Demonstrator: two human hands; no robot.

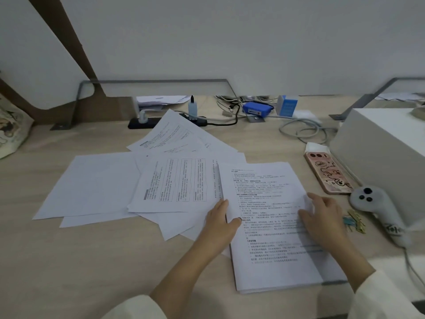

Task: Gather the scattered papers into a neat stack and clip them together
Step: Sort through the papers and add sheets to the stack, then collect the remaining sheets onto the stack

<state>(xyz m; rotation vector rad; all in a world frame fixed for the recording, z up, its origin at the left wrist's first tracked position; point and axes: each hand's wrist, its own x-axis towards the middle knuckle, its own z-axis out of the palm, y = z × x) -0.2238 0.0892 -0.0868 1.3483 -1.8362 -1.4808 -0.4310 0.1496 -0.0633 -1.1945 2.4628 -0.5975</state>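
Partial stack [271,238] at counter [80,261] front right. Left hand [222,221] flat against its left edge, right hand [326,217] spread on top sheet; neither grips. Loose sheets [161,180] fanned left (ungathered). Clips [354,223] beside stack, untouched. Judged under halfway.

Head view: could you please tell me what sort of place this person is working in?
Probably an office or study workstation: printed papers on a pale wooden desk, a power strip with cables at the back, and a phone nearby.
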